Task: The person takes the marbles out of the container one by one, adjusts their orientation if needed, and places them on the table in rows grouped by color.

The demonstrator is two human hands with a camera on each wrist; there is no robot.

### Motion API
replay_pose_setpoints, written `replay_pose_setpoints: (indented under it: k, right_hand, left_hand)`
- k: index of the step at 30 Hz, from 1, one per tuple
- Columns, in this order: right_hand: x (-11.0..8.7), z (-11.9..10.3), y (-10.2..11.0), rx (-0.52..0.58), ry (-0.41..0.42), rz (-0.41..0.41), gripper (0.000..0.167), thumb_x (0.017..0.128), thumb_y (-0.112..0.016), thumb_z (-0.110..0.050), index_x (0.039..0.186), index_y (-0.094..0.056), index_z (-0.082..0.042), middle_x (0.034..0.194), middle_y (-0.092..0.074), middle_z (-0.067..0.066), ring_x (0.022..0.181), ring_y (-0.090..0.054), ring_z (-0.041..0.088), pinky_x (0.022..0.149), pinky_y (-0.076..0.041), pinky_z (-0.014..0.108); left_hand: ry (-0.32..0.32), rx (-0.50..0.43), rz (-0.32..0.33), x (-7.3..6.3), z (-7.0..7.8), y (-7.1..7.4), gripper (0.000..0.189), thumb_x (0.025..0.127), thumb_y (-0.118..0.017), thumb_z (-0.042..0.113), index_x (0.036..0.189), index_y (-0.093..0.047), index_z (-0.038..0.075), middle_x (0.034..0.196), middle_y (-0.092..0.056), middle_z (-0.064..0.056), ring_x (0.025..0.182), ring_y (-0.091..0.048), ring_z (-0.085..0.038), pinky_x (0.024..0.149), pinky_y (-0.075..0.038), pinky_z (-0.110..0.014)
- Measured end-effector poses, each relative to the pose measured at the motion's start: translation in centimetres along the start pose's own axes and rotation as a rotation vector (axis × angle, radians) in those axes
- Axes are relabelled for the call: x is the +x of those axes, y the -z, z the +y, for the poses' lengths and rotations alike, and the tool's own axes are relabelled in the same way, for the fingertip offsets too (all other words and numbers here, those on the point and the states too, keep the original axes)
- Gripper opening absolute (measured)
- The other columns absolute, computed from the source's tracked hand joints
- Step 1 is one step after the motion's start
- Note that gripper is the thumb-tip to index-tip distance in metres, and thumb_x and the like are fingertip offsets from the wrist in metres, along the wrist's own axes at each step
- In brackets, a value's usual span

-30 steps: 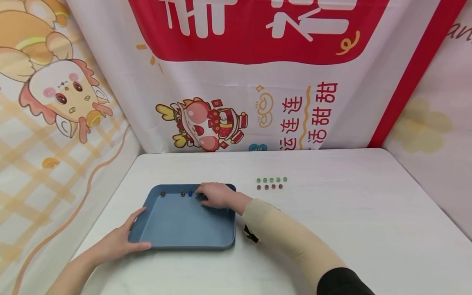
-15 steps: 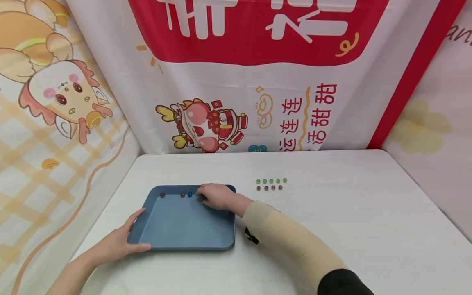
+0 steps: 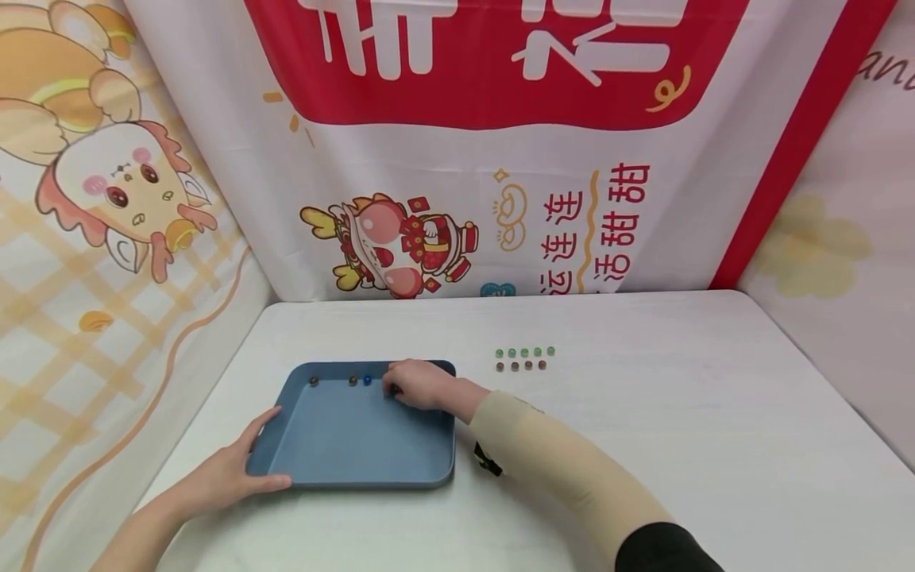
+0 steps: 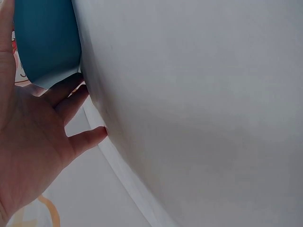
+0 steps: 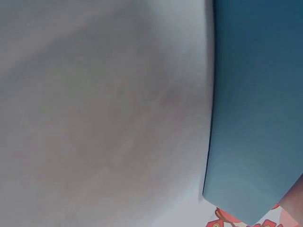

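Note:
A blue-grey tray (image 3: 350, 445) lies on the white table in the head view. Along its far side sit two brown marbles (image 3: 353, 381) and a blue marble (image 3: 368, 380). My right hand (image 3: 418, 384) reaches over the right rim. Its fingers are curled inside the tray, right of the blue marble, and pinch a small dark marble (image 3: 394, 390), mostly covered. At the near left corner my left hand (image 3: 227, 470) touches the tray's outside, thumb at the front and fingers along the left side. In the left wrist view its fingers (image 4: 87, 139) look nearly straight.
Right of the tray, a row of several green marbles (image 3: 525, 353) stands behind a row of several brown marbles (image 3: 528, 365) on the table (image 3: 643, 429). A printed cloth (image 3: 457, 159) hangs behind the table's far edge. Another patterned cloth (image 3: 107, 318) borders the left.
My right hand's fingers have curled in and drawn slightly rightward, away from the blue marble, and a dark marble now shows at the fingertips. My left hand stays at the tray's corner.

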State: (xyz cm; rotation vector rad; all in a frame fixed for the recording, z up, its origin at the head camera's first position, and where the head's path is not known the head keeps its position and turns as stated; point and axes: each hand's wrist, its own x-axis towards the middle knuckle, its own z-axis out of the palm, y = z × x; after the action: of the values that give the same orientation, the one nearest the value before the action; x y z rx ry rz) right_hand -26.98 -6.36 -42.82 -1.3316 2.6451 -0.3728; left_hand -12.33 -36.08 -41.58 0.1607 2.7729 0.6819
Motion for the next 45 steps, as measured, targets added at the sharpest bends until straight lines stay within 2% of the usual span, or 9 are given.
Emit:
replay_pose_setpoints:
  k: [9,21,34,39,45]
  right_hand:
    - [-0.4,0.1,0.6,0.031,0.003,0.01,0.016,0.095,-0.065,-0.012,0.109,-0.071,-0.014,0.098,-0.061,-0.005,0.084,-0.056,0.005,0.078,-0.046,0.017]
    - [-2.5,0.0,3.3,0.122,0.016,0.043,0.021,0.094,-0.066,-0.011,0.115,-0.071,-0.012,0.1,-0.062,-0.005,0.085,-0.055,0.007,0.079,-0.045,0.017]
    - [-6.9,1.7,5.9,0.246,0.008,0.152,0.019,0.093,-0.068,-0.013,0.111,-0.072,-0.014,0.101,-0.064,-0.007,0.086,-0.058,0.005,0.076,-0.048,0.018]
    - [-9.1,3.1,6.4,0.31,-0.012,0.188,0.019,0.092,-0.069,-0.011,0.11,-0.072,-0.014,0.102,-0.066,-0.005,0.087,-0.06,0.006,0.08,-0.052,0.028]
    - [-11.6,5.3,6.6,0.328,-0.014,0.258,0.019,0.09,-0.069,-0.006,0.108,-0.071,-0.013,0.101,-0.066,-0.002,0.088,-0.061,0.009,0.083,-0.052,0.034]
  left_hand:
    - [0.012,0.006,-0.007,0.1,0.0,0.0,0.112,0.078,-0.077,0.051,0.153,-0.007,0.006,0.144,-0.022,-0.044,0.119,-0.042,-0.06,0.088,-0.041,-0.062]
    - [-0.015,0.012,0.013,0.0,-0.2,-0.2,0.111,0.078,-0.077,0.05,0.153,-0.008,0.006,0.142,-0.024,-0.046,0.117,-0.044,-0.06,0.086,-0.042,-0.061]
    - [-0.005,0.002,-0.007,0.1,-0.3,-0.1,0.11,0.08,-0.076,0.05,0.154,-0.006,0.006,0.143,-0.023,-0.045,0.119,-0.042,-0.06,0.087,-0.041,-0.061]
    - [-0.009,0.006,-0.006,0.1,-0.3,-0.1,0.11,0.08,-0.076,0.049,0.154,-0.006,0.007,0.143,-0.023,-0.045,0.12,-0.042,-0.06,0.087,-0.042,-0.061]
    - [-0.019,0.004,-0.001,0.0,-0.3,-0.1,0.109,0.08,-0.076,0.049,0.154,-0.006,0.006,0.143,-0.023,-0.045,0.12,-0.041,-0.06,0.087,-0.041,-0.061]
